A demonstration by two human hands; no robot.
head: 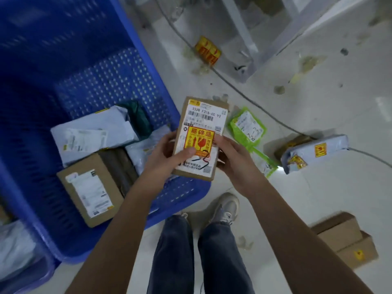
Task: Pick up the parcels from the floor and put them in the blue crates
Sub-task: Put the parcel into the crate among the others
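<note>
I hold a flat brown cardboard parcel with a white label and a yellow-red fragile sticker above the right rim of the big blue crate. My left hand grips its left edge, thumb on the label. My right hand grips its right edge. Inside the crate lie a brown box, a grey-white mailer bag and other bags. On the floor to the right lie a green bag, a grey bag and brown boxes.
A second blue crate's corner shows at lower left. A yellow-red packet and a grey cable lie on the dirty white floor beside a metal frame leg. My legs and a shoe stand below the parcel.
</note>
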